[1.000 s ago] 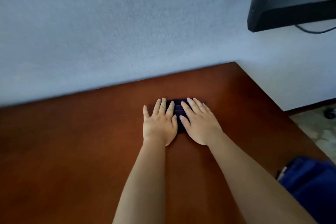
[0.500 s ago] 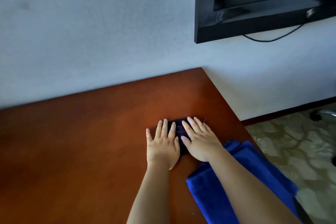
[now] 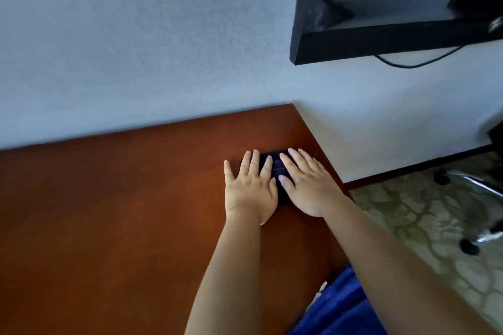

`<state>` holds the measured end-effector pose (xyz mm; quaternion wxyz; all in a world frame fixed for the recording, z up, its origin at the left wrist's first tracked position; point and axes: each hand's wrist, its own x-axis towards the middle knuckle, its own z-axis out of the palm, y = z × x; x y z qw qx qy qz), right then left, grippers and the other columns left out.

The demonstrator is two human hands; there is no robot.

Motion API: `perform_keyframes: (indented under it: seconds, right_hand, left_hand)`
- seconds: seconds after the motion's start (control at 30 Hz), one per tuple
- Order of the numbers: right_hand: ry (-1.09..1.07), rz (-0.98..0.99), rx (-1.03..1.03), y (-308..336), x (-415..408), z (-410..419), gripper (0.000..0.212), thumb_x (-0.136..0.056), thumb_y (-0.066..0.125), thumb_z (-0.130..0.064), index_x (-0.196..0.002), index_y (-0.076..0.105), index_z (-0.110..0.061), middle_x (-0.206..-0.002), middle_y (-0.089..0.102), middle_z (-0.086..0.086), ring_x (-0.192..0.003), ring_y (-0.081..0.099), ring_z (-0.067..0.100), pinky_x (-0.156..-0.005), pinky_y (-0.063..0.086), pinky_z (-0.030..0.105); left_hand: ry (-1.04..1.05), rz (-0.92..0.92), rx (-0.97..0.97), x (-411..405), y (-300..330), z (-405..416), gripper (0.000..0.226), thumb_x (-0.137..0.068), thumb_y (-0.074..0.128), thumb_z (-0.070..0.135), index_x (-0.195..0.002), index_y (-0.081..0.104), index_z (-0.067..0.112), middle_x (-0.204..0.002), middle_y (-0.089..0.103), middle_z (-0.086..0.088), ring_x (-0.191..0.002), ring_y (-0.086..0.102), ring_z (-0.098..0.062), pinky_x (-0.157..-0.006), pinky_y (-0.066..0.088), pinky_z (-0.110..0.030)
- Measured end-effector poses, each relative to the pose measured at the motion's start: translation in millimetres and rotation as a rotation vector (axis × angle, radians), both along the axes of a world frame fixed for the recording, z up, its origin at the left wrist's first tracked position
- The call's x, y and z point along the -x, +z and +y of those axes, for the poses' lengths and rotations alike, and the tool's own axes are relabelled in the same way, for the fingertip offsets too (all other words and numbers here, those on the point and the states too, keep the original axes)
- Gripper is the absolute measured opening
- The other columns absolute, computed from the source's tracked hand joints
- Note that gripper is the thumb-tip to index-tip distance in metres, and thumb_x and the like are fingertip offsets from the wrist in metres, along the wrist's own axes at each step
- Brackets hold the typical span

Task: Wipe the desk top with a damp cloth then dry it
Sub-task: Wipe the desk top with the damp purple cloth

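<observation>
Both hands, left (image 3: 250, 190) and right (image 3: 310, 185), lie flat with straight fingers pressing the dark cloth (image 3: 276, 168) near the bench (image 3: 109, 212) far right corner. Push further right and it could slide off the edge, probably. The blue towel (image 3: 340, 307) hangs close too.

A dark, seemingly folded cloth (image 3: 276, 164) lies flat near the reddish-brown desk's (image 3: 122, 212) far right corner.
</observation>
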<state>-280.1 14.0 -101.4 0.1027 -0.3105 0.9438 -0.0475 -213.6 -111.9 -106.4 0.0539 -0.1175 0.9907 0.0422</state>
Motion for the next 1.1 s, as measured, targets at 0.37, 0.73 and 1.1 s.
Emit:
perform_keyframes:
  seconds: [0.37,0.73,1.1]
  right_hand:
    - [-0.016,0.004,-0.007,-3,47,-11,0.056,-0.103,0.017,-0.044,-0.154,0.003,-0.026,-0.161,-0.005,-0.005,-0.147,-0.008,0.012,-0.119,-0.003,0.033]
    - [0.031,-0.044,-0.002,-1,6,41,0.056,-0.103,0.015,-0.044,-0.154,0.000,-0.025,-0.161,-0.009,-0.004,-0.147,-0.011,0.012,-0.119,-0.004,0.035]
    - [0.073,-0.074,0.014,-4,-56,108,0.057,-0.103,0.014,-0.045,-0.154,-0.002,-0.025,-0.161,-0.013,-0.004,-0.146,-0.014,0.012,-0.119,-0.002,0.035]
  left_hand:
    - [0.013,0.010,-0.035,46,-2,-11,0.055,-0.103,0.012,0.039,-0.155,0.001,0.026,-0.163,-0.007,-0.002,-0.149,-0.011,-0.017,-0.117,-0.006,-0.056]
    - [0.042,-0.010,-0.034,1,0,39,0.054,-0.103,0.011,0.040,-0.155,0.000,0.026,-0.163,-0.009,-0.001,-0.148,-0.013,-0.016,-0.117,-0.007,-0.056]
    - [0.089,-0.037,-0.012,-66,-1,108,0.054,-0.104,0.010,0.040,-0.155,-0.001,0.026,-0.162,-0.010,0.000,-0.148,-0.013,-0.014,-0.118,-0.004,-0.055]
